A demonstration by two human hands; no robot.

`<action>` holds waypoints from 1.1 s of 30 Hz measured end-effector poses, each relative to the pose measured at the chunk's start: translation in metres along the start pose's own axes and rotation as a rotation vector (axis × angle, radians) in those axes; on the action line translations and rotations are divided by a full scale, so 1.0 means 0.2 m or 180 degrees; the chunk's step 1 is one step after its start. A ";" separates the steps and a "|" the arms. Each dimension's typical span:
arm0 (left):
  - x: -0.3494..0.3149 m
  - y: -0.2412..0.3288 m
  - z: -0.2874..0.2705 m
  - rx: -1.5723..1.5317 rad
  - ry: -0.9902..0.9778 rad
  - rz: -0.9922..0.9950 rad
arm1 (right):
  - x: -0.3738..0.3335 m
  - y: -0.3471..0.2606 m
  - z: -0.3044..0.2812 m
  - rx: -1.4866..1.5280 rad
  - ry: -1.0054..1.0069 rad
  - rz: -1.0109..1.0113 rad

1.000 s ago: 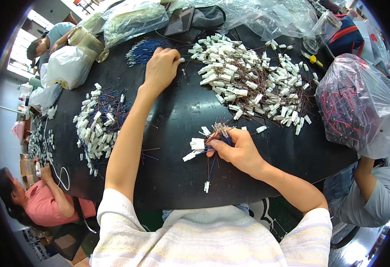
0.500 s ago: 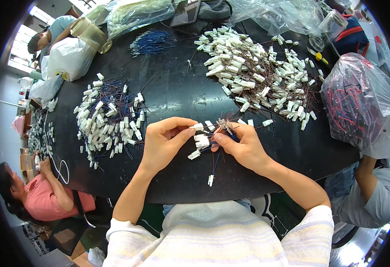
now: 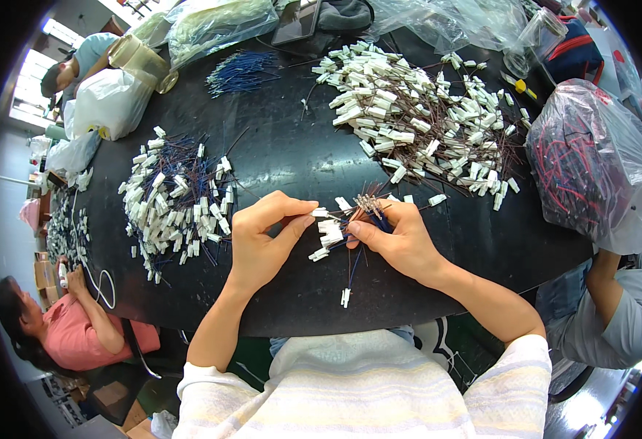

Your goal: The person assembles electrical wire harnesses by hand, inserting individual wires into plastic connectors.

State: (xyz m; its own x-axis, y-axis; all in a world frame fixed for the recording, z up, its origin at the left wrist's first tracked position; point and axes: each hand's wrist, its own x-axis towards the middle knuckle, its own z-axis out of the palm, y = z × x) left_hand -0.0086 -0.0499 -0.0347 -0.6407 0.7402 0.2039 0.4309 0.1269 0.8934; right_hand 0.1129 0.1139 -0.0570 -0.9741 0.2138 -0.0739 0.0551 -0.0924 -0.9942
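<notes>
Across the glossy black tabletop (image 3: 284,150) sprawls a heap of white plastic connectors (image 3: 383,102). Nearer, the left hand (image 3: 262,238) pinches, the right hand (image 3: 401,233) curls snugly: the right round a metal-tipped wire bundle (image 3: 370,205), probably light, springy, best gripped mid-length; the left on one boxy connector (image 3: 321,213), likely hard, between both hands.

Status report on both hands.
Left hand pinching small white plastic connector. Right hand gripping bundle of thin blue and brown wires. Blocky white plastic connectors between hands.

Black table (image 3: 284,150): blue-wire connector pile (image 3: 178,192) left, brown-wire connector pile (image 3: 416,124) right, blue wires (image 3: 242,72) far side.
</notes>
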 end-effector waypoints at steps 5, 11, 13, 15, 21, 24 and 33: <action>0.01 0.00 0.02 0.0456 0.0085 0.0646 | 0.00 -0.01 -0.01 0.0025 -0.0007 0.0109; 0.01 0.01 0.06 0.0909 0.0009 0.1397 | 0.00 0.01 -0.01 0.0207 -0.0014 -0.0022; 0.00 0.01 0.07 0.0876 -0.0013 0.1384 | 0.00 0.01 0.00 0.0162 -0.0034 -0.0035; 0.00 0.01 0.07 0.0923 0.0032 0.1518 | 0.00 0.01 0.00 0.0105 -0.0040 -0.0055; 0.05 0.17 -0.02 0.0984 -0.0683 0.0649 | 0.01 0.00 0.02 0.0161 -0.0079 -0.0009; 0.03 0.18 0.10 0.1448 -0.1049 0.0702 | 0.00 0.00 0.00 0.0274 -0.0130 -0.0074; -0.03 -0.03 0.21 0.1681 -0.0026 0.1272 | -0.01 -0.03 0.00 0.0212 -0.0323 -0.0022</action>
State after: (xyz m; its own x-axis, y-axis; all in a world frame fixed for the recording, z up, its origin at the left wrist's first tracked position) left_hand 0.0206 -0.0272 -0.0577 -0.3629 0.8021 0.4743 0.8895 0.1465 0.4329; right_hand 0.1149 0.1149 -0.0510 -0.9918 0.1153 -0.0555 0.0370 -0.1564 -0.9870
